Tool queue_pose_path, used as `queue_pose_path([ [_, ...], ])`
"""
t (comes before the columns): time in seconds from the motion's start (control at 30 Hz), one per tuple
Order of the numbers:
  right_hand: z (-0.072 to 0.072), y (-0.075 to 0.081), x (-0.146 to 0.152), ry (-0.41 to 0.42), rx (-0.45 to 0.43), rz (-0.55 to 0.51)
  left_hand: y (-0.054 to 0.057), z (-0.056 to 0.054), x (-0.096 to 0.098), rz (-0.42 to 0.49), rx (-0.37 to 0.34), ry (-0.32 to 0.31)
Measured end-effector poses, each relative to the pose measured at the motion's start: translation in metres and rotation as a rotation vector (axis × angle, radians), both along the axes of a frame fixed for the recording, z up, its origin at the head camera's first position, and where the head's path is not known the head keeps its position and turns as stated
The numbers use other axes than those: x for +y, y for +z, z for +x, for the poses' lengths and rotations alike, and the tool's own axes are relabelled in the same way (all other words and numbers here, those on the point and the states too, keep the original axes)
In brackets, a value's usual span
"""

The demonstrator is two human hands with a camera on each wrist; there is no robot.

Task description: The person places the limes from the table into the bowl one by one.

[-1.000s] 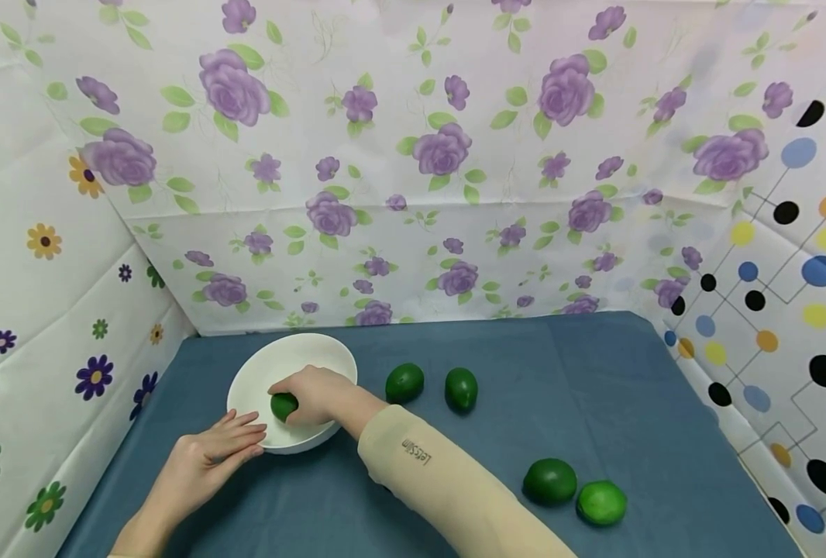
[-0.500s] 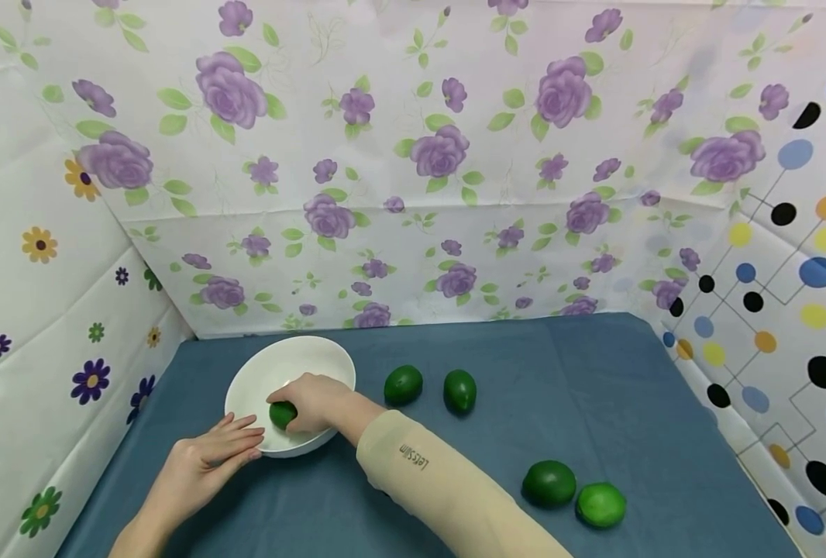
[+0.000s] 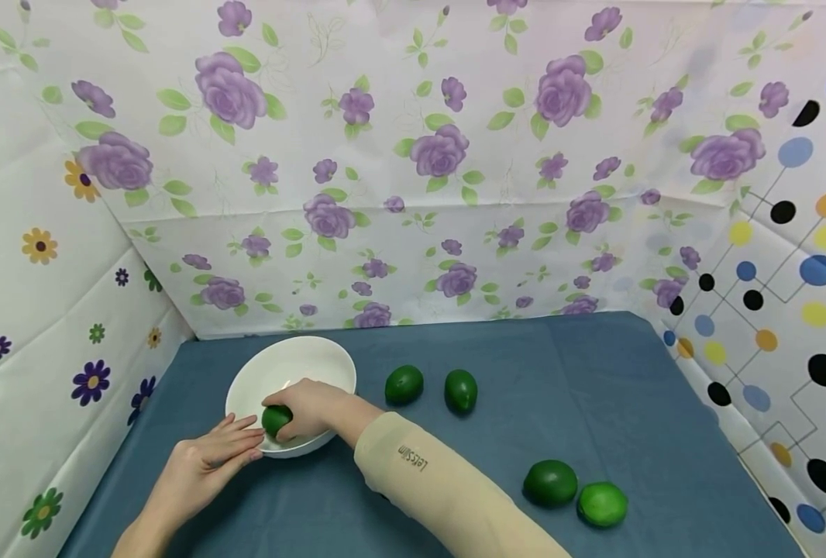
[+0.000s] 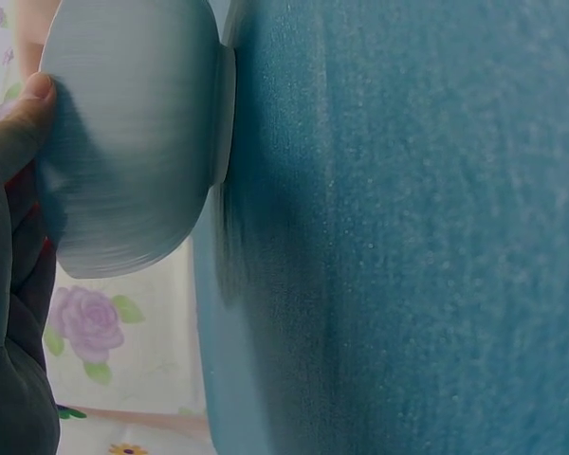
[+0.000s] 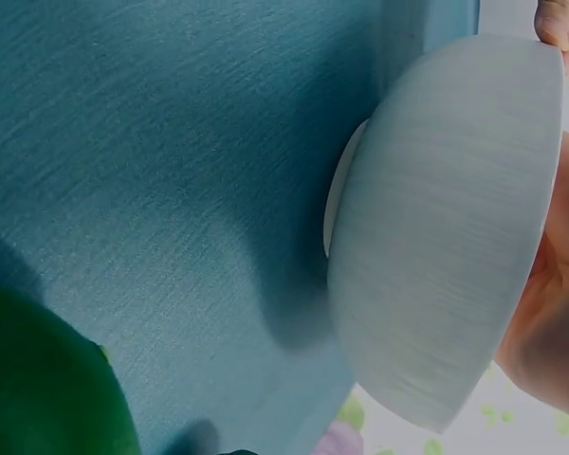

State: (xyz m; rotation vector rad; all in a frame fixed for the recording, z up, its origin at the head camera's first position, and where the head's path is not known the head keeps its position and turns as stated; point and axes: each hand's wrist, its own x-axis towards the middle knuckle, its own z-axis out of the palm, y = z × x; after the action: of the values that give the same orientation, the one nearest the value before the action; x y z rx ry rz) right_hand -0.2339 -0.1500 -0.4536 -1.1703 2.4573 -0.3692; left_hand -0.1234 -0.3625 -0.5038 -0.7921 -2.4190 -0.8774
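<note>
While the right hand (image 3: 311, 407) curls its fingers round a green fruit (image 3: 275, 420) inside the white bowl (image 3: 308, 353), the left hand (image 3: 200, 459) holds the bowl's near left rim, its thumb against the outside. Whether the held fruit touches the bowl's bottom is hard to tell. The bowl stands toward the left of the blue surface (image 3: 594, 403). To its right lie an oval fruit (image 3: 404, 385) and, slightly apart, an upright-looking fruit (image 3: 460, 391). Nearer the person, a dark fruit (image 3: 549, 483) lies just beside a brighter fruit (image 3: 602, 504).
</note>
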Motion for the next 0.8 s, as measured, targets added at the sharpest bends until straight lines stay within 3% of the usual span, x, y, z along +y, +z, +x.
queue_pose_path([
  [0.27, 0.0019, 0.0012, 0.0004, -0.04, -0.063, 0.014, -0.0007, 0.0006, 0.0007, 0.028, 0.029, -0.03],
  [0.5, 0.0019, 0.0017, 0.0012, -0.021, -0.049, 0.024, 0.0002, 0.0012, 0.0011, 0.013, -0.009, -0.003],
  [0.8, 0.0025, 0.0026, 0.0037, -0.024, -0.059, 0.022, -0.0001, 0.0003, 0.0008, 0.008, -0.001, 0.002],
])
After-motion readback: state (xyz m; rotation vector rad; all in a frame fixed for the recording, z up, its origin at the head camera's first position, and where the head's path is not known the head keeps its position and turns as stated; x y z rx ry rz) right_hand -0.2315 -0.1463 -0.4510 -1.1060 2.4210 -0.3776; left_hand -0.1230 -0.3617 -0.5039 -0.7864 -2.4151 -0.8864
